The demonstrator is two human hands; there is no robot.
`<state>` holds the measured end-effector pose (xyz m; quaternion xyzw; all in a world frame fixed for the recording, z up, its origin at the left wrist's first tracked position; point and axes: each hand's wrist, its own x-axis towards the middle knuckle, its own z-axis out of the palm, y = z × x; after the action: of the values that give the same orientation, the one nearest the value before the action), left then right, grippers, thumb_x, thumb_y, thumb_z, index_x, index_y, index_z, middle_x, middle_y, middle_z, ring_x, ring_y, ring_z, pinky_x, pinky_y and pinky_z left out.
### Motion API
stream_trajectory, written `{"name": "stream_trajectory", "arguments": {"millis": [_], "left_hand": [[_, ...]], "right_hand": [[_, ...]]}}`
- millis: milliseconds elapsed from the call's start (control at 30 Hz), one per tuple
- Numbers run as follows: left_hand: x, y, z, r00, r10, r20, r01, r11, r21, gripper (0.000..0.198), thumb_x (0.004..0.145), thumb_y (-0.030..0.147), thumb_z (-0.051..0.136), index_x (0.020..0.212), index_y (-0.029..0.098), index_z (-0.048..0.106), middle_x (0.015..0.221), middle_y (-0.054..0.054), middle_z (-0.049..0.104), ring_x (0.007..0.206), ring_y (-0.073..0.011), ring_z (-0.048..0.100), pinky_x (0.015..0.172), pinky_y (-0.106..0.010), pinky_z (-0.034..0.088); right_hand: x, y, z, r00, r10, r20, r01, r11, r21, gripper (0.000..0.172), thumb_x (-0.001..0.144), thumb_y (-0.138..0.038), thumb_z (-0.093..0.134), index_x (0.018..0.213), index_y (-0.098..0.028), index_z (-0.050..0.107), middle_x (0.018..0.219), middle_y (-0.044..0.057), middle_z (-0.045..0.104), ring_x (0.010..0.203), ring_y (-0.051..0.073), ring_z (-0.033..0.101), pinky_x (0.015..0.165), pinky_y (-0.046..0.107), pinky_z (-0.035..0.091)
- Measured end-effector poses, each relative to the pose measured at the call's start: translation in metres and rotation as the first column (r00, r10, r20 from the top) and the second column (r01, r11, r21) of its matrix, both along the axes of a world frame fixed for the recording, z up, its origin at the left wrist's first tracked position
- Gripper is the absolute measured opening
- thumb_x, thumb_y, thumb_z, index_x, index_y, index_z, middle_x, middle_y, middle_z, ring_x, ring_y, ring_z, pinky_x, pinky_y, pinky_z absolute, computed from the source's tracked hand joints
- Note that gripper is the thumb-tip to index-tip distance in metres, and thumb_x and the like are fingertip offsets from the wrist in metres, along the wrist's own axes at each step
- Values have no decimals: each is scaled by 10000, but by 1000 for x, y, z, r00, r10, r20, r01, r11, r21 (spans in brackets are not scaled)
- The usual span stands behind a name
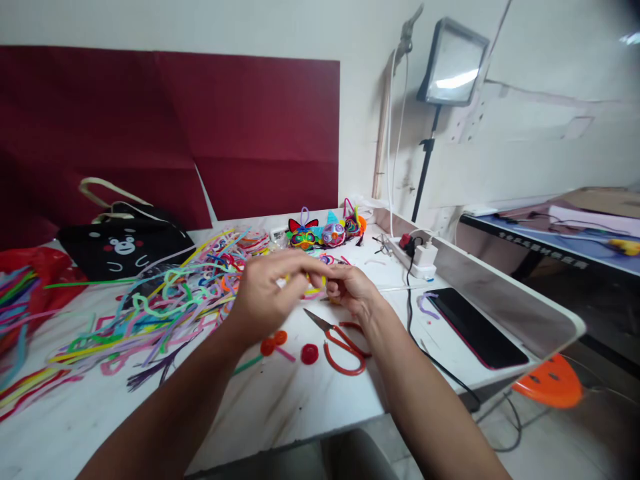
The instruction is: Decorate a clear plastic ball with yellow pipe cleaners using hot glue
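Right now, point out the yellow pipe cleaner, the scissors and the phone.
yellow pipe cleaner [316, 291], head view, on the visible yellow curve.
scissors [331, 332], head view, at the pivot.
phone [477, 327], head view, middle of the dark screen.

I can read no words, numbers or brand marks anywhere in my view. The only print is a white cartoon bear face on the black cloth bag [123, 250], and it carries no lettering.
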<state>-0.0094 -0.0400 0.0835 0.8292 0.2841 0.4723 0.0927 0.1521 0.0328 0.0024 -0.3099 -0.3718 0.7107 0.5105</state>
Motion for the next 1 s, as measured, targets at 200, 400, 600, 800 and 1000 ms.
{"name": "stream_trajectory", "arguments": {"millis": [200,400,600,800,1000], "left_hand": [[-20,58,-38,972,233,9,-228,959,-170,274,836,339,608,1033,217,753,1146,-90,702,1115,-260,634,931,-380,508],[-24,54,-57,964,260,-60,-267,937,-224,275,839,415,622,1002,220,726,1077,-81,715,1065,-269,643,982,-417,466],[-27,57,-56,973,231,-18,-222,910,-351,208,774,379,656,892,210,681,960,-56,724,955,-250,659,898,-384,488],[-27,55,-54,981,191,-44,-194,911,-364,142,747,323,655,831,212,683,892,-35,724,911,-240,663,855,-354,493],[-30,53,-52,958,248,-142,-279,917,-285,199,741,352,632,864,210,698,977,-54,725,921,-244,643,819,-348,478]], "right_hand": [[-6,-2,0,998,-34,55,30,997,76,173,573,-229,772,634,-139,638,440,-56,479,405,46,334,416,193,197],[-10,-8,3,984,-98,147,80,989,121,115,545,-208,741,626,-141,696,483,-31,547,426,61,364,438,210,217],[-14,-16,9,977,-106,187,77,985,156,60,558,-175,731,559,-163,673,482,-40,551,446,65,385,469,220,259],[-18,-21,12,972,-120,204,85,982,170,64,585,-134,727,555,-154,674,512,-24,584,477,74,429,495,222,301],[-20,-23,13,975,-104,198,70,982,173,167,525,-193,833,562,-152,676,508,-36,596,467,62,429,498,215,320]]}}
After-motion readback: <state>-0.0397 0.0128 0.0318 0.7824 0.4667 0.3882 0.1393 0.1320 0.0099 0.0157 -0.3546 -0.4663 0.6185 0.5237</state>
